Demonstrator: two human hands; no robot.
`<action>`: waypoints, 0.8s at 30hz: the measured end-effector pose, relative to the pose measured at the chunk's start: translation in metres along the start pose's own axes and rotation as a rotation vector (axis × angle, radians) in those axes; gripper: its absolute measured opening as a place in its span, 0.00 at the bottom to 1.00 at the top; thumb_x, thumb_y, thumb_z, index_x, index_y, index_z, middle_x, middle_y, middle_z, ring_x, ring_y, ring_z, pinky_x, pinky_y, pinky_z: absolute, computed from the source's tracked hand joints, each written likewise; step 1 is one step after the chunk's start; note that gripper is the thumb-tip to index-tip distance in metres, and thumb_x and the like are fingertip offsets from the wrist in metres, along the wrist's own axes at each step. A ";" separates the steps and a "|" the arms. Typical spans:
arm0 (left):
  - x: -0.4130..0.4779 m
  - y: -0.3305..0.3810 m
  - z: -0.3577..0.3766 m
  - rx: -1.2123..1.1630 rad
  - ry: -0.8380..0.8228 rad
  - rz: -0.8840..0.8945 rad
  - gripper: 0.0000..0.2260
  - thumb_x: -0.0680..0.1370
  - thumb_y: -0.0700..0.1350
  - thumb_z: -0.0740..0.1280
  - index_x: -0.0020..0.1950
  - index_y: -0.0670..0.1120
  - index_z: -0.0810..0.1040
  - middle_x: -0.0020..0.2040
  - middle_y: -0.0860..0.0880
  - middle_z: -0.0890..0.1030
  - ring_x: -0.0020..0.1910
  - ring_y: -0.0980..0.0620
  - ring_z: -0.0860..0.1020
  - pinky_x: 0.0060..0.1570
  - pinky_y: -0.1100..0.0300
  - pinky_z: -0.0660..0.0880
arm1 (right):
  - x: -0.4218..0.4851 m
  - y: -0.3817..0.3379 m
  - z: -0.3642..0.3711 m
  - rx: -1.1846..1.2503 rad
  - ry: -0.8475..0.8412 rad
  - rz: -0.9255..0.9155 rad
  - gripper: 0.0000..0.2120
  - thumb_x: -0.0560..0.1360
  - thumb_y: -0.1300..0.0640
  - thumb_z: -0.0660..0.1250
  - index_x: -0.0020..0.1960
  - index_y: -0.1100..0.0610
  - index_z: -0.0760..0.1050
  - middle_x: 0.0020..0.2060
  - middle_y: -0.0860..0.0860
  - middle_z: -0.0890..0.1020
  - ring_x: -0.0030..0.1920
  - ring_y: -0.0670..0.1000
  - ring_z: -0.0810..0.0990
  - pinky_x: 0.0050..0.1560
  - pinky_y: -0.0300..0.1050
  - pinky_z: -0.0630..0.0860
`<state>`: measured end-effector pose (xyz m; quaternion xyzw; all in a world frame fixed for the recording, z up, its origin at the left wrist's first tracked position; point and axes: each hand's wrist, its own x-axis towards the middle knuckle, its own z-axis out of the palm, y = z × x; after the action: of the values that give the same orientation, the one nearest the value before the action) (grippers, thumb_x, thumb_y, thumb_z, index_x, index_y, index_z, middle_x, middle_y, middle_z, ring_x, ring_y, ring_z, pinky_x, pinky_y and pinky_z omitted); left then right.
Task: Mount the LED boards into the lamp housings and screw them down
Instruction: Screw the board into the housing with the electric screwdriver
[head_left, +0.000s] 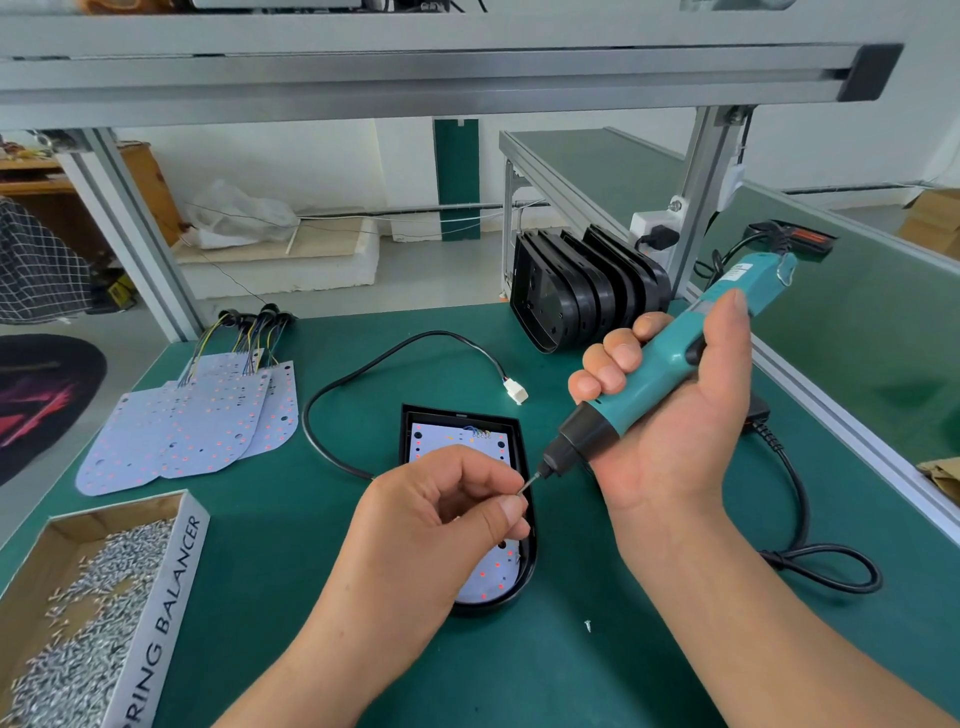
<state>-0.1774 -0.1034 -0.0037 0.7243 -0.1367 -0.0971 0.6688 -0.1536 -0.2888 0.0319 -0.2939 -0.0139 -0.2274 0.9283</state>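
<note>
A black lamp housing (514, 441) lies flat mid-table with a white LED board (441, 439) seated inside it. My left hand (441, 514) hovers over the housing and hides much of the board; its thumb and fingers pinch a small screw at the bit tip. My right hand (670, 415) grips a teal electric screwdriver (660, 374), tilted with its bit (531, 482) pointing down-left into my left fingers. A black cable (363, 374) with a white connector (515, 391) loops out from the housing.
A cardboard box (176, 551) of several loose screws sits front left. Spare LED boards (197, 426) with wires lie at the left. Empty black housings (576, 291) stand stacked at the back right. One stray screw (588, 625) lies beside the housing. The screwdriver's cord (810, 561) loops right.
</note>
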 end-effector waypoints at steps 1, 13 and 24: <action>0.000 0.000 0.000 0.023 0.004 0.008 0.06 0.76 0.45 0.77 0.47 0.57 0.87 0.43 0.48 0.89 0.45 0.51 0.88 0.47 0.66 0.80 | 0.000 0.000 0.000 -0.003 0.002 -0.002 0.23 0.82 0.35 0.62 0.44 0.54 0.71 0.33 0.50 0.70 0.31 0.50 0.68 0.33 0.44 0.71; -0.003 -0.003 0.004 0.237 0.095 0.087 0.11 0.78 0.42 0.77 0.49 0.60 0.85 0.44 0.55 0.88 0.45 0.53 0.87 0.44 0.67 0.78 | -0.002 0.000 0.001 -0.041 -0.068 -0.043 0.23 0.81 0.35 0.62 0.45 0.55 0.71 0.34 0.52 0.69 0.32 0.51 0.68 0.33 0.45 0.72; -0.005 -0.002 0.005 0.286 0.116 0.179 0.17 0.78 0.51 0.78 0.60 0.70 0.80 0.53 0.62 0.86 0.52 0.58 0.85 0.50 0.67 0.79 | 0.005 0.009 -0.009 0.028 0.039 0.004 0.23 0.81 0.35 0.64 0.43 0.55 0.71 0.33 0.51 0.70 0.31 0.51 0.69 0.33 0.44 0.72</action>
<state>-0.1830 -0.1061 -0.0063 0.8016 -0.1740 0.0251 0.5715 -0.1466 -0.2890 0.0203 -0.2765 0.0016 -0.2310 0.9329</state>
